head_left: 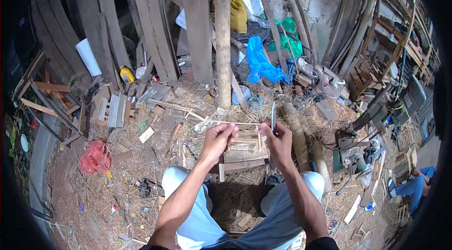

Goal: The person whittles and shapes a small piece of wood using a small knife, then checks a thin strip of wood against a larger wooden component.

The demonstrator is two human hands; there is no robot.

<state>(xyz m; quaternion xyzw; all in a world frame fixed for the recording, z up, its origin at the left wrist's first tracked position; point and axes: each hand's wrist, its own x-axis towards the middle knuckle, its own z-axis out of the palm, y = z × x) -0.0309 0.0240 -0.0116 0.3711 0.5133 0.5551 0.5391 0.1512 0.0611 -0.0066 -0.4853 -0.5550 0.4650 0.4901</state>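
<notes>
A thin pale strip, seemingly bamboo (247,123), stretches level between my two hands. My left hand (218,142) is closed in a pinch on it, near its middle. In my right hand (279,142) is a knife, its blade (273,115) pointing up and away from me; the fingers are wrapped round its handle, which they hide. The strip's right end reaches the thumb of that hand. Just beneath the hands lie several cut sticks (246,146), side by side over a low wooden block (244,159) between my knees.
An upright pole (222,38) stands ahead, with planks (197,28) leaning behind it. A log (295,132) lies right of my hands. A blue plastic bag (260,60) and a red one (95,156) rest among straw and scraps. Someone's jeans-clad leg (410,192) shows far right.
</notes>
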